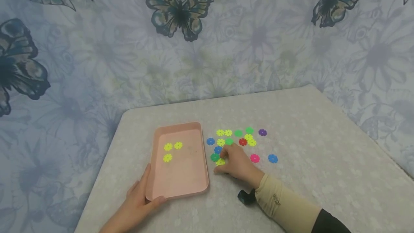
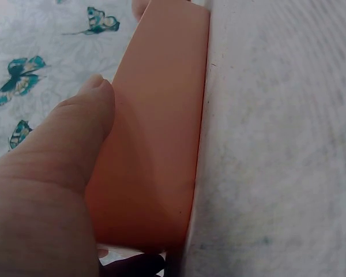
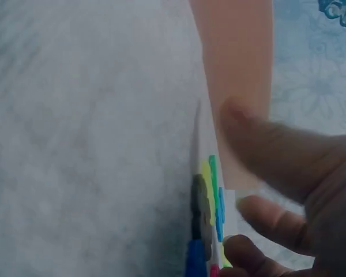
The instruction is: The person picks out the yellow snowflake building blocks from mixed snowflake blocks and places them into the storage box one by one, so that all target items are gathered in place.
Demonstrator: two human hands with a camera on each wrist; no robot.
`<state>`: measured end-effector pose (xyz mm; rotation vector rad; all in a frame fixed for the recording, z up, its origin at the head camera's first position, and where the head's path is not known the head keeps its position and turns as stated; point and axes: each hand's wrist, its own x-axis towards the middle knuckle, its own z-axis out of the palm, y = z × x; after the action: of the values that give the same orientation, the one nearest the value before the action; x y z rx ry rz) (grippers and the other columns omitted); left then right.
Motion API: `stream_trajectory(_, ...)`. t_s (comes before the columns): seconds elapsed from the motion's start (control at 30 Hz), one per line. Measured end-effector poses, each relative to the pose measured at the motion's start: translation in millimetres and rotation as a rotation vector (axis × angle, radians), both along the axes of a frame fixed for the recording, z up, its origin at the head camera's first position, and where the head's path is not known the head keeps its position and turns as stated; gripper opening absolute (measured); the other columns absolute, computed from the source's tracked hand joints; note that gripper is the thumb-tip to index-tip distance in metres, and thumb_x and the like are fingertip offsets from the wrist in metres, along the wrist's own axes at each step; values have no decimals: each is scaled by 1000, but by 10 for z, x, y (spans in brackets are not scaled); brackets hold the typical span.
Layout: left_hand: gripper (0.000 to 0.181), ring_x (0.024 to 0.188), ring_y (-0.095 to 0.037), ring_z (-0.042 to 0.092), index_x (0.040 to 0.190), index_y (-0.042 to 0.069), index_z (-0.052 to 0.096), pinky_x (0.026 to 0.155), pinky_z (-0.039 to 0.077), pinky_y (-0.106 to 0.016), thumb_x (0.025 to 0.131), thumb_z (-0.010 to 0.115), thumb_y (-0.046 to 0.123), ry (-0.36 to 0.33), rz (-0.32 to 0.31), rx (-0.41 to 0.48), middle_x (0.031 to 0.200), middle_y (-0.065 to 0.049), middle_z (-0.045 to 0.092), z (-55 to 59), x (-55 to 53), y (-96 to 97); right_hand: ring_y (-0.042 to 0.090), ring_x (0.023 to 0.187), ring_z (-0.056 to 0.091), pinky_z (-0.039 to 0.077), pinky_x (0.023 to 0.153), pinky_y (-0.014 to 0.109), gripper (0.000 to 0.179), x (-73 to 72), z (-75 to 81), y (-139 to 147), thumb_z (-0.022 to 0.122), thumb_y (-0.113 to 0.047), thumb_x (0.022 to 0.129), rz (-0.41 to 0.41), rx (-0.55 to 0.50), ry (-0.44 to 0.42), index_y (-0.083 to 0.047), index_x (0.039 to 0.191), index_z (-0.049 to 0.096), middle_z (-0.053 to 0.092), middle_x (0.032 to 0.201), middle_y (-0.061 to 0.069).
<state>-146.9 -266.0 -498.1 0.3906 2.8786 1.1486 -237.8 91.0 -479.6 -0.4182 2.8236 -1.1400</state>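
Note:
My left hand [image 1: 134, 204] grips the near left corner of a shallow pink tray [image 1: 184, 182], the thumb at its near side and the fingers along its left side. In the left wrist view the thumb [image 2: 75, 133] lies against the tray wall [image 2: 155, 127]. Three yellow flower-shaped discs [image 1: 168, 158] lie inside the tray. Right of the tray, my right hand [image 1: 237, 163] is low over the loose discs. Its thumb and fingers are apart around a yellow disc [image 1: 220, 161] on the table, beside a green disc [image 1: 215, 157] and a blue disc [image 1: 218, 150].
Several more flower discs lie beyond the right hand, among them a red disc [image 1: 242, 142], a purple disc [image 1: 262, 132], a pink disc [image 1: 254, 158] and a blue one farther right. A black object [image 1: 246, 197] shows by the right wrist. Butterfly-patterned wall [image 1: 226, 53] backs the table [image 1: 323, 146].

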Motion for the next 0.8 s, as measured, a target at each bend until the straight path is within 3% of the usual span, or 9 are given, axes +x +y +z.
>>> stream_trajectory(0.37,113,149,-54,28,166,12,-1,113,10,-74,91,77,43,-31,2,13,168,-29,19,-12,-4,-5,19,95,61,55,85,40,35,5,-177,-51,86,-24,84,-12,63,82,-11,109,67,68,102,2)
stream_trajectory(0.8,113,150,-51,27,166,14,-4,113,9,-74,92,76,42,-61,-2,22,169,-27,16,18,1,-9,16,88,54,54,79,35,28,42,-122,-83,82,-16,86,16,113,134,-5,109,72,62,96,2)
